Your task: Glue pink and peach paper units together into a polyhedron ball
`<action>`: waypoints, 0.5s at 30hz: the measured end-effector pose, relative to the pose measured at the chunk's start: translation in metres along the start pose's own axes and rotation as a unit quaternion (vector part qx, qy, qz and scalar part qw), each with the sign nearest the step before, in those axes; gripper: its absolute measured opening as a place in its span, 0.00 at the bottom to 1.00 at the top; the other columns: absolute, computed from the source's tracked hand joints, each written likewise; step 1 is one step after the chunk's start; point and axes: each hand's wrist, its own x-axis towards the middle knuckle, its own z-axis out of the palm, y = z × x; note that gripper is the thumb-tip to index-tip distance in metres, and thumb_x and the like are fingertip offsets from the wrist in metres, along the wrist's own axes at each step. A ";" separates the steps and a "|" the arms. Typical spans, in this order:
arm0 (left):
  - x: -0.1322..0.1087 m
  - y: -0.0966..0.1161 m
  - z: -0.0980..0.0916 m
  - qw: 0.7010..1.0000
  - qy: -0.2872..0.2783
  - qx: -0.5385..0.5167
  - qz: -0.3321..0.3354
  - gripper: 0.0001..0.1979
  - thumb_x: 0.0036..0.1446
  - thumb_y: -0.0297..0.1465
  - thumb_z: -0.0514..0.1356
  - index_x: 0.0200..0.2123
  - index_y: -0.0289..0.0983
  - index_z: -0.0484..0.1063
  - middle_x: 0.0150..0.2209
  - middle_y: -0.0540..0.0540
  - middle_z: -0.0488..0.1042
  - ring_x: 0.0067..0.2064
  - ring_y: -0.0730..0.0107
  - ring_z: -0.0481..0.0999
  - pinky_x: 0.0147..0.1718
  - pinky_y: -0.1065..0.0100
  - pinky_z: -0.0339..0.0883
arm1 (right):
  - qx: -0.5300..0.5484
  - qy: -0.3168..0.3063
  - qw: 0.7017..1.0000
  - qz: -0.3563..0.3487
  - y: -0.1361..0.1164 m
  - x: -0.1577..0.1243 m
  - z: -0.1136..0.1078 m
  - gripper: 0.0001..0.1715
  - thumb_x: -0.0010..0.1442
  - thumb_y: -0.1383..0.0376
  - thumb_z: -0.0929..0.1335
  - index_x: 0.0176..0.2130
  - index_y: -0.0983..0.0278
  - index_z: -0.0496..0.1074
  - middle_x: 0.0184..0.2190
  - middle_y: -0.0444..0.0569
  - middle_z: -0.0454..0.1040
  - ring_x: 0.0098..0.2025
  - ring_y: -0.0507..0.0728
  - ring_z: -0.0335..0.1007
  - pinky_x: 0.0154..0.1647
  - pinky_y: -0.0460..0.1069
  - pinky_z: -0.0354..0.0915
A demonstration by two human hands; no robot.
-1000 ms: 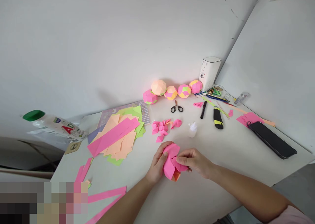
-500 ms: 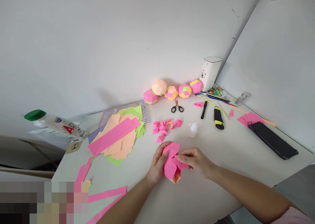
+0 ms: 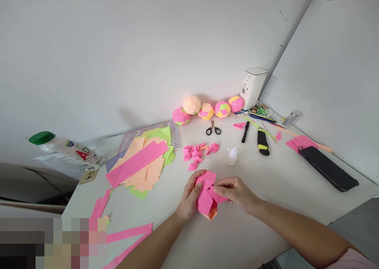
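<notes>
While the left hand (image 3: pixel 188 200) clasps a pink paper model (image 3: pixel 204 198) over the table (image 3: pixel 237 237), the right hand (image 3: pixel 237 192) pinches its flap (image 3: pixel 218 197); beyond stands a small bottle (image 3: pixel 232 157), contents hard to discern.

Place: a craft corner; whether in a home or a workroom, I cannot tell
Walls (image 3: pixel 118 44): plain white, meeting beyond my white table (image 3: pixel 251 237)
Paper sheets (image 3: pixel 142 160): pink, peach and green, piled to my left
Tools: scissors (image 3: pixel 212 127), a cutter (image 3: pixel 262 142) and a marker (image 3: pixel 245 132) before me
Paper balls (image 3: pixel 206 111): folded, sitting along the wall ahead of me
</notes>
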 end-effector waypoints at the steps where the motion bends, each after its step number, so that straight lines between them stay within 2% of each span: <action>1: 0.000 0.000 0.000 1.000 -0.004 0.001 0.001 0.18 0.58 0.42 0.54 0.50 0.42 0.67 0.53 0.44 0.67 0.50 0.59 0.67 0.48 0.61 0.65 | 0.003 -0.005 1.000 0.003 0.000 0.000 0.000 0.18 0.53 0.53 0.70 0.27 0.66 0.75 0.20 0.42 0.58 0.23 0.49 0.48 0.21 0.46 0.47; 10: 0.000 0.002 0.000 1.000 -0.027 -0.004 0.008 0.16 0.60 0.40 0.53 0.50 0.43 0.66 0.54 0.44 0.66 0.53 0.59 0.66 0.51 0.60 0.63 | 0.024 -0.023 0.999 0.025 0.000 0.000 0.000 0.18 0.52 0.53 0.71 0.25 0.67 0.74 0.19 0.41 0.59 0.22 0.48 0.49 0.21 0.46 0.48; 15: 0.000 -0.001 0.000 1.000 -0.005 0.002 -0.002 0.18 0.59 0.41 0.54 0.50 0.41 0.66 0.54 0.42 0.66 0.51 0.58 0.67 0.49 0.61 0.65 | 0.026 -0.004 0.999 0.029 0.002 0.001 -0.001 0.18 0.51 0.52 0.72 0.28 0.66 0.76 0.20 0.42 0.60 0.23 0.49 0.50 0.22 0.46 0.48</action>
